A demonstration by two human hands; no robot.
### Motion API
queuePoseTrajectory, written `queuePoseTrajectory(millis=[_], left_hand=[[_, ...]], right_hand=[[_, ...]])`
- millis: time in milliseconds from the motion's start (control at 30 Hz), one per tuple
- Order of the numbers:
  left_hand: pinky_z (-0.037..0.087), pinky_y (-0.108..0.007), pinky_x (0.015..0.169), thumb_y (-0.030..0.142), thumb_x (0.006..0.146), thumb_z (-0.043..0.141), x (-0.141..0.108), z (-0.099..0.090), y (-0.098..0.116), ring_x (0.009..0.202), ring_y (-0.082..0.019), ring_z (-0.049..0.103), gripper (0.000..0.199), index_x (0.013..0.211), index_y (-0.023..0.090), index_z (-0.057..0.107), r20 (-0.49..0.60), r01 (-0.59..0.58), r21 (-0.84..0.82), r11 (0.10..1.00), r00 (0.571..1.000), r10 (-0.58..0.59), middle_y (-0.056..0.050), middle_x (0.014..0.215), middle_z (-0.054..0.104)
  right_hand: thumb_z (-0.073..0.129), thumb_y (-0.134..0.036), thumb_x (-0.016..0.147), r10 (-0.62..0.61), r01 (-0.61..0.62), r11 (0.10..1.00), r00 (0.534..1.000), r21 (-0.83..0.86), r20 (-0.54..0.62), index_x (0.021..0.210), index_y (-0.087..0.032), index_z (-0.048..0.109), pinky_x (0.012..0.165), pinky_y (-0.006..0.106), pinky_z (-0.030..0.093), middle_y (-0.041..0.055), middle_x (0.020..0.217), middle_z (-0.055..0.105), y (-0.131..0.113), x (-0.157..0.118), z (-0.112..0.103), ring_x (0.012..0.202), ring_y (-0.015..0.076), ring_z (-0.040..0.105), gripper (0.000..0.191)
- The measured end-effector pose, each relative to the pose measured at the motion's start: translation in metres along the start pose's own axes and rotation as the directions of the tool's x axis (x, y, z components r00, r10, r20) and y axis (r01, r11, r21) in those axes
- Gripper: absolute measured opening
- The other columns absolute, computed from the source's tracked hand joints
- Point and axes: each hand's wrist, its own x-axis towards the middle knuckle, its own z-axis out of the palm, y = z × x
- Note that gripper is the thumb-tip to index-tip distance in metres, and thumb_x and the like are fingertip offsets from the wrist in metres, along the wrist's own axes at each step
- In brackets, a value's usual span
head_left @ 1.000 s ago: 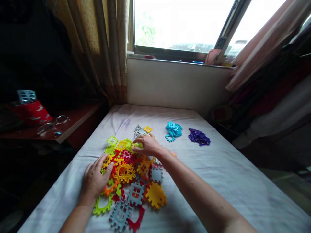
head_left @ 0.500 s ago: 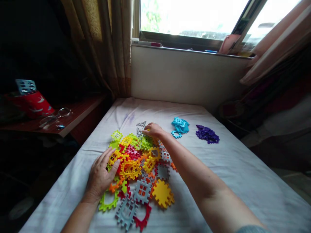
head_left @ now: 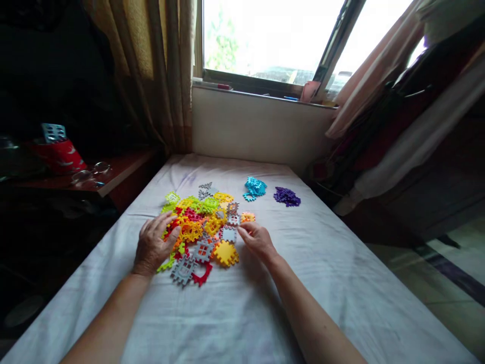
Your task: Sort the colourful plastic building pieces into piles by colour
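A mixed pile of notched plastic pieces, among them a yellow solid piece (head_left: 226, 253) and a grey frame piece (head_left: 184, 270), lies on the pale sheet (head_left: 212, 323). My left hand (head_left: 154, 243) rests at the pile's left edge, fingers spread over yellow and orange pieces. At the right edge my right hand (head_left: 256, 239) has thumb and fingers together beside a grey square piece (head_left: 229, 233); whether it grips that piece is too small to tell. Several grey pieces (head_left: 205, 191) lie behind the pile. Farther right are a blue heap (head_left: 254, 187) and a purple heap (head_left: 287, 196).
On the left, a dark red table (head_left: 125, 173) holds a red patterned container (head_left: 62, 155) and glasses (head_left: 91, 173). A wall (head_left: 242, 121) and window stand beyond the sheet. Clothes (head_left: 397, 146) hang at the right.
My right hand has moved from the grey pieces behind the pile back to its right side. A grey piece now lies by those grey pieces. My left hand stays by the pile. The view has shifted.
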Motion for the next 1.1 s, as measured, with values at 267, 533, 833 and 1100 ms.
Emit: queuePoseTrajectory(millis=[267, 533, 833, 1100], left_hand=[[0.019, -0.065, 0.118, 0.057, 0.078, 0.068, -0.059, 0.002, 0.054, 0.144, -0.036, 0.038, 0.067, 0.139, 0.032, 0.056, 0.395, -0.271, 0.043, 0.962, 0.888, 0.233, -0.011, 0.153, 0.048], [0.027, -0.064, 0.116, 0.038, 0.089, 0.057, -0.050, 0.014, 0.056, 0.134, -0.033, 0.050, 0.033, 0.118, 0.026, 0.068, 0.264, -0.171, 0.089, 0.981, 0.954, 0.143, -0.011, 0.139, 0.062], [0.039, -0.051, 0.112, 0.034, 0.092, 0.052, -0.052, 0.007, 0.060, 0.121, -0.025, 0.061, 0.021, 0.100, 0.025, 0.069, 0.284, -0.288, -0.044, 0.957, 0.914, 0.289, -0.006, 0.125, 0.070], [0.045, -0.046, 0.107, 0.034, 0.092, 0.053, -0.051, 0.005, 0.063, 0.115, -0.025, 0.065, 0.028, 0.113, 0.024, 0.069, 0.234, -0.327, -0.015, 0.945, 0.917, 0.322, -0.007, 0.119, 0.073]], right_hand=[[0.078, -0.042, 0.072, -0.251, 0.258, 0.933, 0.966, -0.250, 0.062, 0.120, -0.024, 0.068, 0.097, 0.043, 0.050, 0.0112, 0.117, 0.068, -0.021, -0.053, 0.022, 0.109, 0.0283, 0.062, 0.053], [0.071, -0.032, 0.077, -0.254, 0.252, 0.967, 0.965, -0.033, -0.069, 0.118, -0.025, 0.067, 0.099, 0.038, 0.052, 0.0092, 0.118, 0.068, -0.009, -0.049, 0.028, 0.110, 0.0233, 0.064, 0.042], [0.071, -0.048, 0.076, 0.032, 0.039, 0.877, 0.990, 0.479, -0.140, 0.119, -0.023, 0.062, 0.076, 0.032, 0.060, 0.0078, 0.116, 0.068, 0.007, -0.041, 0.037, 0.086, 0.0183, 0.072, 0.051], [0.064, -0.054, 0.080, 0.087, 0.017, 0.823, 0.984, 0.567, -0.156, 0.126, -0.024, 0.053, 0.068, 0.031, 0.059, 0.0071, 0.111, 0.069, 0.007, -0.038, 0.040, 0.078, 0.0180, 0.073, 0.056]])
